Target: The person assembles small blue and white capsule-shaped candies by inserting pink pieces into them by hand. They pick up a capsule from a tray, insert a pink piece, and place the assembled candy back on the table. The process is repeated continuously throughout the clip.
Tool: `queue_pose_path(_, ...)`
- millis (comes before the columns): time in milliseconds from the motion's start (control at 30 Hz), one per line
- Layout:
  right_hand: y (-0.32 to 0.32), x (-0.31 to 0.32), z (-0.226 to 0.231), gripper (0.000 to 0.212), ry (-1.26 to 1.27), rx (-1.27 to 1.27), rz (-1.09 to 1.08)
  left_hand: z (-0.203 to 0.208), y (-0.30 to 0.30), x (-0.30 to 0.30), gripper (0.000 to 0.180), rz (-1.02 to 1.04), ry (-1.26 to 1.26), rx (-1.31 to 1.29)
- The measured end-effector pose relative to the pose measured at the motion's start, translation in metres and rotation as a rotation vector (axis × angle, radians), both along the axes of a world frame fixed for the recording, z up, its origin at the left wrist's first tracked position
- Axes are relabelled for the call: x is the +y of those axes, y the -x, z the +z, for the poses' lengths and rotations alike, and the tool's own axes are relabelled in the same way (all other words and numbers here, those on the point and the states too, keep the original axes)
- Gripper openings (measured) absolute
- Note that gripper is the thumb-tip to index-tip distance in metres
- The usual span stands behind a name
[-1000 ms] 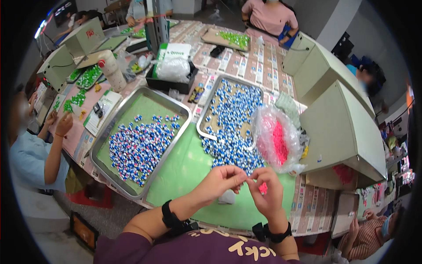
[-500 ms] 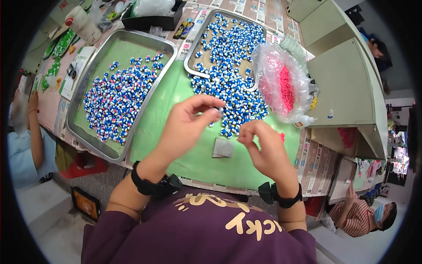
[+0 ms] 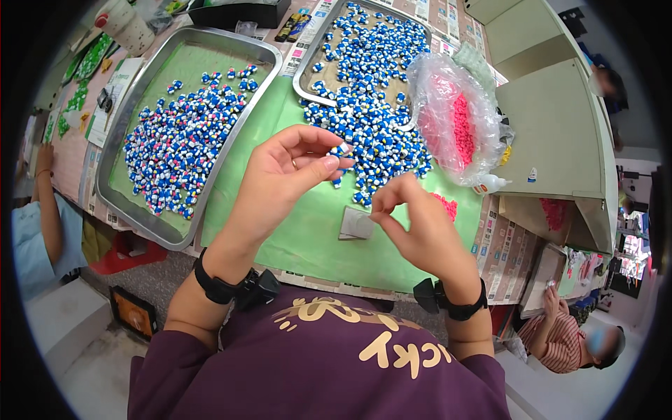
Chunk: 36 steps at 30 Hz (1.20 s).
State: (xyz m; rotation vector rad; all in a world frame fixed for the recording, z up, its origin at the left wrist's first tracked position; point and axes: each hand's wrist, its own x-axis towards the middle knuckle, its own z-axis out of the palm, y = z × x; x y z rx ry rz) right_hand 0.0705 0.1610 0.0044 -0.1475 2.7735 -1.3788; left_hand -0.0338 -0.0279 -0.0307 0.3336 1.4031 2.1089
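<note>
Between the thumb and fingers of my left hand [image 3: 280,171] is a small blue and white figurine piece [image 3: 341,150]. My right hand [image 3: 423,227] is closed in a pinch; anything at its fingertips is too small to make out. It hovers beside a grey square pad [image 3: 356,224] on the green mat [image 3: 308,241]. Beyond both hands, a heap of similar blue and white pieces [image 3: 378,133] spills out of a metal tray [image 3: 302,87]. Small pink pieces [image 3: 446,206] lie just behind my right hand, partly hidden by it.
On the left, a large metal tray [image 3: 198,210] holds many pieces with pink bits. A clear plastic bag [image 3: 428,91] of pink pieces and a white squeeze bottle [image 3: 492,184] stand at the right, by a cabinet [image 3: 549,133]. Other people work at both sides.
The view has shifted slightly. My left hand has turned, so the piece in its fingers now shows plainly. My right hand has come a little left, closer to the grey pad, still pinched.
</note>
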Motion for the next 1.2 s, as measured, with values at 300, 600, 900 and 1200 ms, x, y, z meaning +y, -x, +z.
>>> queue_pose_path(300, 0.011, -0.003, 0.016, 0.036, 0.465, 0.346, -0.246, 0.016, -0.018, 0.023, 0.026, -0.049, -0.092, -0.018)
queue_pose_path(600, 0.01, -0.006, 0.01, 0.035, 0.405, 0.381, -0.269, 0.024, -0.03, 0.027, 0.021, 0.032, -0.051, 0.146)
queue_pose_path(900, 0.0, 0.016, 0.005, 0.038, 0.488, 0.194, -0.34, 0.028, -0.019, 0.018, 0.019, 0.002, 0.129, 0.624)
queue_pose_path(1200, -0.051, 0.079, -0.039, 0.016, -0.002, -0.008, -0.507, -0.01, 0.036, -0.09, 0.011, 0.593, 0.451, 0.725)
